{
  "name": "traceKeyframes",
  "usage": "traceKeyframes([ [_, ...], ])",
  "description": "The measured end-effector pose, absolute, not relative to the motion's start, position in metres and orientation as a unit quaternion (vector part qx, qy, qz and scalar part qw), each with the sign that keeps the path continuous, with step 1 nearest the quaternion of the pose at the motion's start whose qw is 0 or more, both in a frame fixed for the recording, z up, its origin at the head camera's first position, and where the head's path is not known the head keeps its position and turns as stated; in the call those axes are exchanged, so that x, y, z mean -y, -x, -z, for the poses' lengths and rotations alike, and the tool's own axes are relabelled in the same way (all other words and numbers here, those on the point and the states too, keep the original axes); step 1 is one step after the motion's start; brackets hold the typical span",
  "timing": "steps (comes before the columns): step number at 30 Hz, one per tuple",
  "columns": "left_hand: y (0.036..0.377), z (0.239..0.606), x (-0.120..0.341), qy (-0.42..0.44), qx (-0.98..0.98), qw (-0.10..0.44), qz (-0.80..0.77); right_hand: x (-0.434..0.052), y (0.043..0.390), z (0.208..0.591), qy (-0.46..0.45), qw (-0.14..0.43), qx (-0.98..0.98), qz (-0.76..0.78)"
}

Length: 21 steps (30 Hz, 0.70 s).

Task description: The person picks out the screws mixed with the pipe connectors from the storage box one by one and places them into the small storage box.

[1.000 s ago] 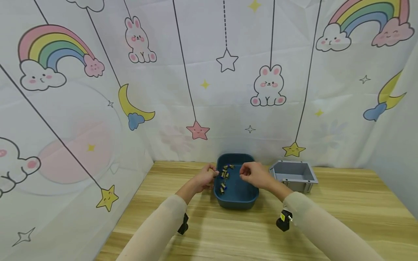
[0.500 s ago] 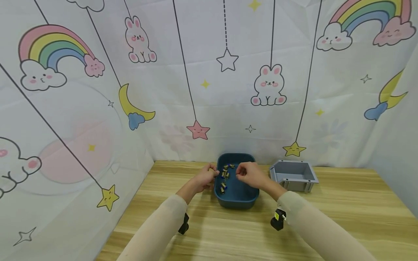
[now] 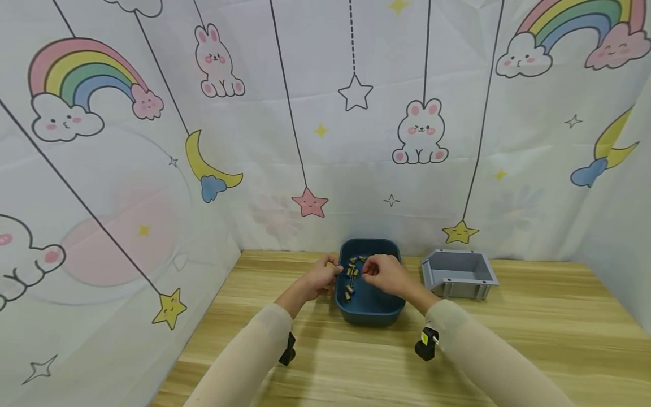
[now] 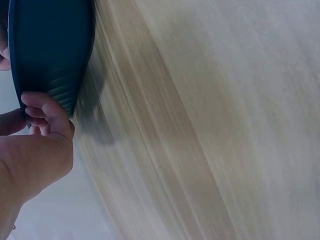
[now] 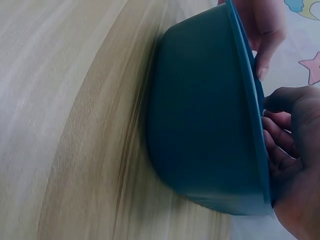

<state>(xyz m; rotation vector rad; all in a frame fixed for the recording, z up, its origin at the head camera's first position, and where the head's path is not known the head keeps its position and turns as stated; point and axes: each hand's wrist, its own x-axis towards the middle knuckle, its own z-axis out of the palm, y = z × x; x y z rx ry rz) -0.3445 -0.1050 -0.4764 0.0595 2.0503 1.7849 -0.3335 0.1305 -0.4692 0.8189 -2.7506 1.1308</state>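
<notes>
A dark blue plastic bin (image 3: pixel 376 299) stands on the table with several small brass-coloured fittings (image 3: pixel 352 272), some with blue parts, lying along its left side. My left hand (image 3: pixel 320 275) grips the bin's left rim; in the left wrist view its fingers (image 4: pixel 47 107) curl under the outside of the rim, with the thumb over it. Just right of the fittings, my right hand (image 3: pixel 385 274) hovers inside the bin with bent fingers, thumb and index close together. In the right wrist view, the rim hides these fingertips, and I cannot tell whether they hold anything.
A grey open-front storage bin (image 3: pixel 458 274) stands to the right of the blue bin, near the back edge of the wooden table (image 3: pixel 356 367). White cloth (image 3: pixel 356 152) printed with rabbits, stars and rainbows hangs behind and at the left.
My right hand has moved left across the blue bin, closer to the fittings. The left hand keeps its grip on the rim, and the bins stay in place.
</notes>
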Motion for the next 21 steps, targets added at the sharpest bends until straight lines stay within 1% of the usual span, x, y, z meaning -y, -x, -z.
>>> traceKeyframes([
  [8,0.341,0.474,0.105,-0.020,-0.740,0.208,-0.640,-0.123,0.337,0.473,-0.260,0.040,0.884,-0.387],
  [21,0.343,0.476,0.105,-0.023,-0.740,0.207,-0.639,-0.108,0.336,0.475,-0.221,0.029,0.871,-0.439],
])
